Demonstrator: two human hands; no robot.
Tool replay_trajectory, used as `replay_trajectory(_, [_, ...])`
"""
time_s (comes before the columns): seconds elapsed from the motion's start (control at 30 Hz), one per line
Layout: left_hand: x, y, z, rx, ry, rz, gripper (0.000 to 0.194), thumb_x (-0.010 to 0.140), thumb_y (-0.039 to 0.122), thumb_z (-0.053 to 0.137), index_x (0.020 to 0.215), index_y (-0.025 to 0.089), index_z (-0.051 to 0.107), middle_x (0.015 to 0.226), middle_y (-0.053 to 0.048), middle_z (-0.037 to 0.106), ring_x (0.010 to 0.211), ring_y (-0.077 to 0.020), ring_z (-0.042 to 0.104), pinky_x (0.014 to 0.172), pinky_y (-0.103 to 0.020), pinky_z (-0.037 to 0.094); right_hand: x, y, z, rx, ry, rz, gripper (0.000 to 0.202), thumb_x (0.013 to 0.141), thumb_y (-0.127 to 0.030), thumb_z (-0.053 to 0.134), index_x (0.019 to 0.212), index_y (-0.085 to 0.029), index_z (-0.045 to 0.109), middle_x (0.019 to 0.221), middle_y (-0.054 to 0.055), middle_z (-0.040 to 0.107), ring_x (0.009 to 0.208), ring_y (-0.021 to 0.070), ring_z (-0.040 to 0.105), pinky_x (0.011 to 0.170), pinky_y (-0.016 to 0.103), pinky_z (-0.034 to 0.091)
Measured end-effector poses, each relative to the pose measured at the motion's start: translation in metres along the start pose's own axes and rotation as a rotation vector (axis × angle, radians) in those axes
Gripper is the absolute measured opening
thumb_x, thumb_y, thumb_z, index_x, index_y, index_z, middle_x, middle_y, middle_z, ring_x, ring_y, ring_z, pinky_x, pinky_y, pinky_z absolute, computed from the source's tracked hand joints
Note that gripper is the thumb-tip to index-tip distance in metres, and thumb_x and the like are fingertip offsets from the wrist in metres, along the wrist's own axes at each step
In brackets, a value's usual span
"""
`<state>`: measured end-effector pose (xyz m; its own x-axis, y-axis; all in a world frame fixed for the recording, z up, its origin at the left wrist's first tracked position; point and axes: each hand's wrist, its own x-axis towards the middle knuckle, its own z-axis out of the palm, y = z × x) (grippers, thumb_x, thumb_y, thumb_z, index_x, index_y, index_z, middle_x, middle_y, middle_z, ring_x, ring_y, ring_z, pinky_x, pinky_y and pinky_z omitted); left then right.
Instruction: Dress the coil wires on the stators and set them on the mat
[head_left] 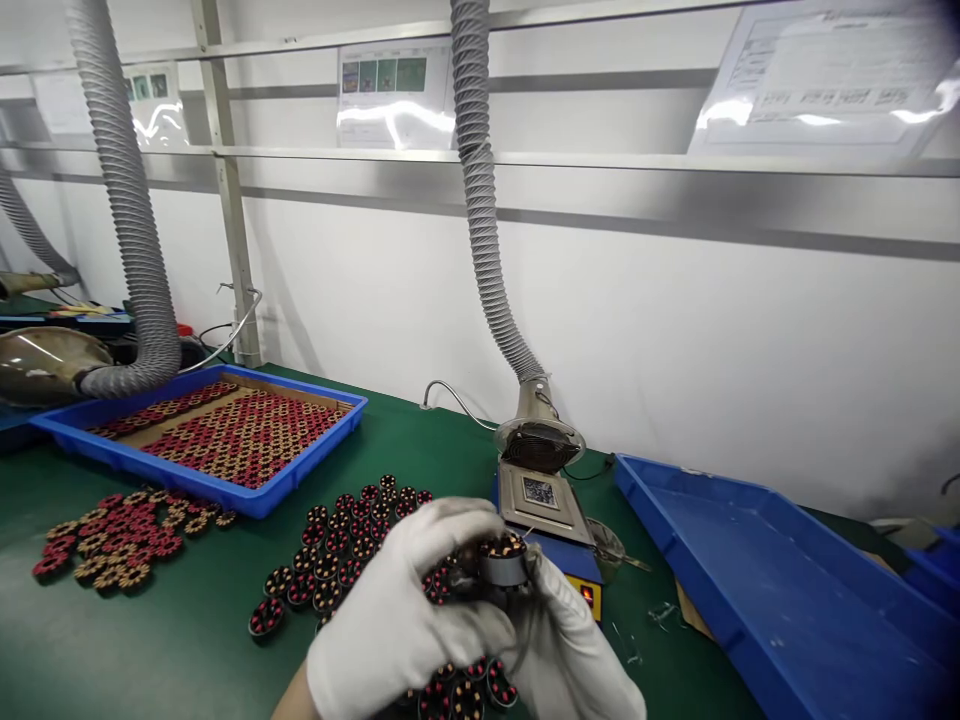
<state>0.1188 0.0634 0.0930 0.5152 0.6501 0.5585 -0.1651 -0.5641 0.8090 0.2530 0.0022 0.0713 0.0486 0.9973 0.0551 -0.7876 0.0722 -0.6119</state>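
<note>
Up close, the white-gloved fingers [450,530] of the left hand [397,610] curl down over a small round part with a grey metal band and a red-and-copper wound top [504,560], gripping it from the nine o'clock side. The right hand [570,640], also in a white glove, cups the same part from below and from three o'clock, its fingers closed on the underside. So the part sits between both hands, raised above the green bench mat [187,640], low in the view and just left of centre.

Directly beneath the hands, at six o'clock, a few more red-and-copper wound coils [465,695] lie on the mat, and a cluster of the same coils in rough rows [345,545] spreads out toward ten o'clock. Farther at nine o'clock lies a loose heap of red and tan coils [112,535].

At one o'clock of the held part, just beside it, stands a small blue solder pot with a square metal top plate [540,500] and a lit red switch on its orange front. A grey ribbed extraction hose [480,200] ends in a fan hood right behind the pot. At eleven o'clock a blue plastic tray filled with rows of red coils [217,425] rests on the mat, and at three o'clock sits a large blue plastic tray [787,590].
</note>
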Motion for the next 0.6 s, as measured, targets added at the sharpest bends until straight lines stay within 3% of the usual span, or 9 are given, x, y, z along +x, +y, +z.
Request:
replay_trajectory(0.07, [0.002, 0.0, 0.002, -0.023, -0.023, 0.037, 0.047, 0.062, 0.006, 0.072, 0.101, 0.031, 0.064, 0.114, 0.001, 0.058, 0.104, -0.017, 0.054, 0.093, -0.02, 0.041, 0.0, 0.002, -0.002, 0.055, -0.01, 0.04, 0.023, 0.07, -0.031, 0.073, 0.092, -0.027, 0.069, 0.086, -0.002, 0.071, 0.062, 0.0095, 0.062, 0.08, 0.031, 0.051])
replay_trajectory(0.2, [0.004, -0.008, 0.005, -0.161, 0.05, 0.052, 0.014, 0.072, 0.019, 0.067, 0.085, 0.024, 0.07, 0.098, -0.004, 0.066, 0.094, -0.0194, 0.058, 0.088, -0.024, 0.045, 0.0, 0.003, 0.0, -0.018, 0.049, 0.031, 0.026, 0.067, -0.03, 0.076, 0.091, -0.024, 0.069, 0.086, -0.001, 0.072, 0.073, 0.0114, 0.064, 0.082, 0.029, 0.049])
replay_trajectory(0.37, [0.0, -0.012, 0.0, -0.247, 0.315, 0.008, 0.012, 0.079, 0.019, 0.057, 0.074, 0.022, 0.068, 0.083, -0.001, 0.067, 0.086, -0.0161, 0.061, 0.078, -0.018, 0.048, 0.002, 0.003, 0.008, -0.136, 0.023, -0.042, 0.036, 0.06, -0.03, 0.08, 0.092, -0.022, 0.068, 0.088, 0.006, 0.072, 0.083, 0.0214, 0.065, 0.082, 0.038, 0.05])
replay_trajectory(0.43, [0.001, -0.008, 0.0, -0.234, 0.281, -0.06, 0.014, 0.077, 0.015, 0.057, 0.08, 0.023, 0.069, 0.092, -0.002, 0.067, 0.089, -0.0156, 0.061, 0.079, -0.016, 0.047, 0.005, 0.006, 0.007, -0.144, 0.029, -0.052, 0.036, 0.059, -0.031, 0.08, 0.092, -0.021, 0.068, 0.089, 0.006, 0.072, 0.083, 0.0221, 0.066, 0.081, 0.039, 0.05])
replay_trajectory(0.53, [0.002, -0.003, 0.003, -0.229, 0.097, -0.104, 0.018, 0.07, 0.009, 0.061, 0.083, 0.019, 0.07, 0.097, -0.006, 0.066, 0.088, -0.018, 0.061, 0.075, -0.017, 0.049, 0.013, 0.013, -0.004, -0.148, 0.05, -0.095, 0.036, 0.057, -0.033, 0.081, 0.089, -0.022, 0.069, 0.09, 0.006, 0.072, 0.083, 0.0212, 0.066, 0.081, 0.037, 0.05])
replay_trajectory(0.6, [0.003, -0.004, 0.004, -0.268, 0.116, -0.043, 0.014, 0.069, 0.009, 0.062, 0.075, 0.018, 0.071, 0.087, -0.006, 0.068, 0.083, -0.0183, 0.062, 0.074, -0.018, 0.05, 0.02, 0.016, -0.015, -0.174, 0.074, -0.141, 0.037, 0.053, -0.032, 0.083, 0.086, -0.022, 0.07, 0.091, 0.005, 0.072, 0.083, 0.0196, 0.066, 0.08, 0.032, 0.05])
